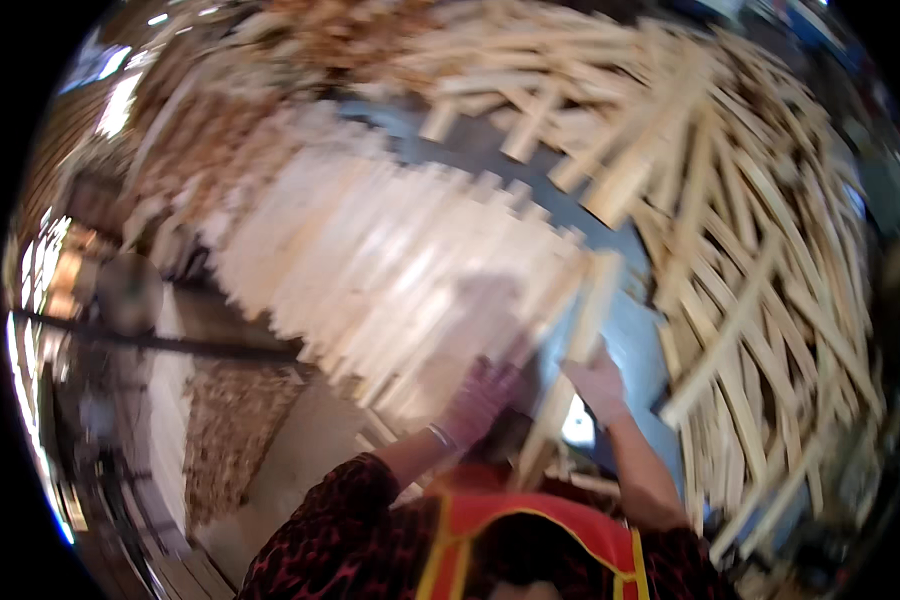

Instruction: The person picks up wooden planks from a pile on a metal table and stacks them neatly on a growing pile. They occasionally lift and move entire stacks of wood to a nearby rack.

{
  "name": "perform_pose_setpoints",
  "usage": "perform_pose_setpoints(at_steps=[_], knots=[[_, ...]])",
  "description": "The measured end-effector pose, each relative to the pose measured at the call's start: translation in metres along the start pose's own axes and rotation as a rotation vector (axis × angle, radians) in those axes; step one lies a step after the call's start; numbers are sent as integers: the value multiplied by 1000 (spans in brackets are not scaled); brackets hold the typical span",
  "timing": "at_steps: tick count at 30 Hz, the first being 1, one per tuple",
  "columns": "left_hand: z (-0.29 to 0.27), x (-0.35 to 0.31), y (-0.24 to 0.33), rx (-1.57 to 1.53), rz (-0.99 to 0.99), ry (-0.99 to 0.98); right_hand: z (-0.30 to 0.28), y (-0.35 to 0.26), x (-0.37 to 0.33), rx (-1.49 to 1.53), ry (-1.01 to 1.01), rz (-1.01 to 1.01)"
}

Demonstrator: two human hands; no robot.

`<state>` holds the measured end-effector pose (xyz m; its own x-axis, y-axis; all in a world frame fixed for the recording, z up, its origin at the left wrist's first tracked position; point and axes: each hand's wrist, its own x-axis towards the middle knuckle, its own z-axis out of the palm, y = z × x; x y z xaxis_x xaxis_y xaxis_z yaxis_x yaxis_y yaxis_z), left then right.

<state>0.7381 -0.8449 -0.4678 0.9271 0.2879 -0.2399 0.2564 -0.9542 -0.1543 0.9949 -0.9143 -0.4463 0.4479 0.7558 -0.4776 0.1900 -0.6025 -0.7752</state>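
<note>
A row of pale wooden strips (pixel 390 260) lies side by side on the blue-grey work surface in front of me. At the near right edge of this row is my left hand (pixel 478 402), in a pinkish glove, its fingers stretched out and apart with nothing held in them. My right hand (pixel 597 386) is closed around a single wooden strip (pixel 592 310), which slants from near my body up toward the row's right end. Motion blurs the picture, so whether my left fingertips touch the row cannot be told.
A large loose pile of wooden strips (pixel 730 290) curves around the right and far side. Bare blue-grey surface (pixel 635 350) shows between row and pile. More stacked wood (pixel 200 160) stands at far left. A dark bar (pixel 160 342) crosses the left, above a heap of brown wood pieces (pixel 232 430).
</note>
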Motion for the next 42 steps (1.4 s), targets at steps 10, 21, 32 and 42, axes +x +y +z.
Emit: perform_pose_setpoints(at_steps=[10,21,32,42], knots=[[-5,-14,11,-428,-388,139,-6,-19,44,-307,-301,-254],[5,-3,-2,-373,-310,218,-124,-48,157,-854,698,-271],[0,-131,-81,-817,-464,403,114,38,-95,-95,466,-305],[105,-269,-60,-2105,-1204,181,92,33,-51,366,248,-73]])
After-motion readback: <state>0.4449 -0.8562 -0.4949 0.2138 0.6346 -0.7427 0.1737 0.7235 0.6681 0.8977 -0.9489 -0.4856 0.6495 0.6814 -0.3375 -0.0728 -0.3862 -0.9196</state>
